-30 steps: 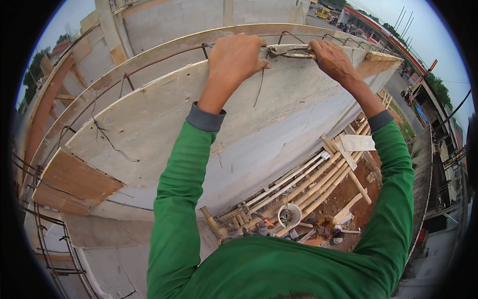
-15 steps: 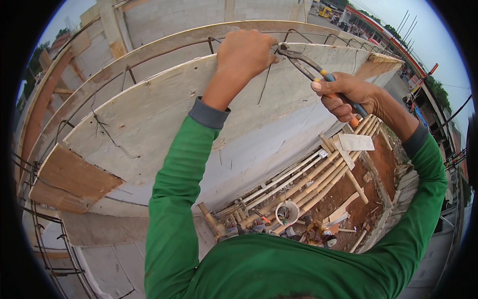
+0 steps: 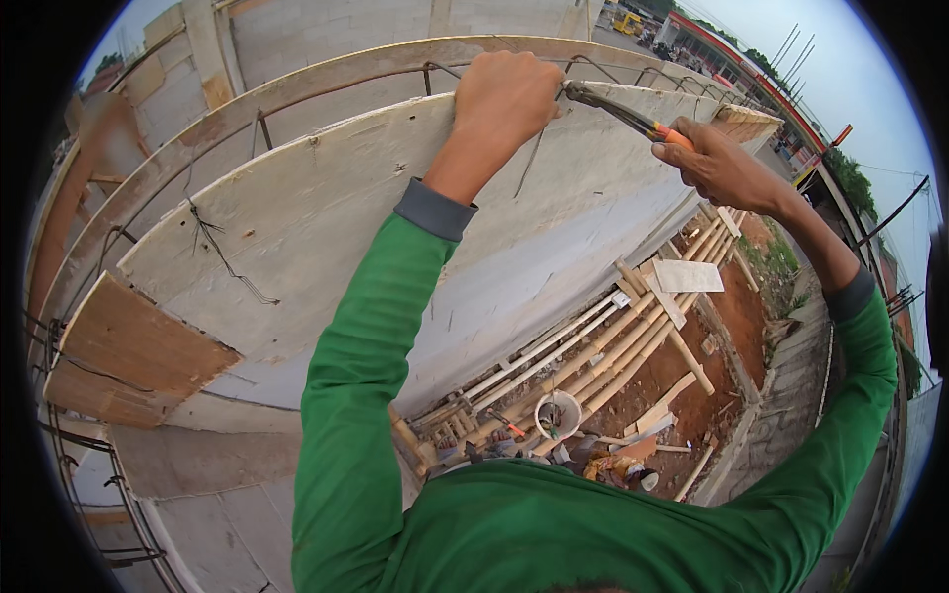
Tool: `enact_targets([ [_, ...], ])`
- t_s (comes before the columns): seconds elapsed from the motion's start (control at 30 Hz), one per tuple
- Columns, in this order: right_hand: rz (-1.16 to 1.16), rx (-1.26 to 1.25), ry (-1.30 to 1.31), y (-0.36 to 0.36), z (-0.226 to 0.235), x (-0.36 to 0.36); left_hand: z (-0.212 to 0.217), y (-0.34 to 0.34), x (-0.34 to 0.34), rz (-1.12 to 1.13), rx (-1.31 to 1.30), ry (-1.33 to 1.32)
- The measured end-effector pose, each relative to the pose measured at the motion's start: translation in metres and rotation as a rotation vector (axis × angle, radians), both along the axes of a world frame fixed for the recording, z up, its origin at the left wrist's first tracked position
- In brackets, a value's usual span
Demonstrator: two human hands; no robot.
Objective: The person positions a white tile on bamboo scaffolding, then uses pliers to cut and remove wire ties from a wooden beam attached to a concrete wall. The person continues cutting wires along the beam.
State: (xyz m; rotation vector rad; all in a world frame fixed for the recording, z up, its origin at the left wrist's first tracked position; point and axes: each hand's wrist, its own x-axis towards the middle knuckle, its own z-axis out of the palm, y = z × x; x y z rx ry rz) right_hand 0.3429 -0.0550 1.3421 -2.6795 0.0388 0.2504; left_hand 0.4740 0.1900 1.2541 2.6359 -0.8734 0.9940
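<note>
At the top edge of a pale curved plywood board (image 3: 376,188), my left hand (image 3: 506,99) is closed, its knuckles up. What its fingers hold is hidden. My right hand (image 3: 727,163) wraps round the orange handles of a pair of pincers (image 3: 621,111), back of the hand up. The pincers' jaws sit at the board's top edge, just right of my left hand. A thin tie wire (image 3: 532,158) hangs down the board's face beside them; whether the jaws bite it I cannot tell.
Behind the board runs steel rebar (image 3: 297,99) with bent stirrups. A twisted wire bundle (image 3: 203,225) hangs at left. Below lie bamboo poles (image 3: 633,341), a white bucket (image 3: 560,415) and wood scraps on red soil (image 3: 727,390). More rebar (image 3: 69,465) stands at lower left.
My right hand has rolled over and risen to the right, swinging the pincers' handles up while the jaws stay near the board's edge. My left hand remains at the edge.
</note>
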Motion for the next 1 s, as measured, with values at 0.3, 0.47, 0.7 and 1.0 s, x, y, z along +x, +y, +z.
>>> enact_targets([
  [0.3,0.366,-0.792,-0.626,-0.007,-0.015,-0.007,0.0,-0.004,0.002,-0.021,-0.003,0.02],
  [0.47,0.471,-1.445,-1.146,-0.028,-0.018,-0.006,0.003,-0.008,0.001,-0.03,-0.006,-0.001],
  [0.7,0.008,0.035,-0.06,0.005,-0.014,-0.012,-0.002,0.0,0.008,-0.032,-0.035,-0.034],
  [1.0,-0.165,0.287,0.068,0.031,-0.045,-0.03,-0.018,-0.01,0.013,-0.044,-0.145,-0.111],
])
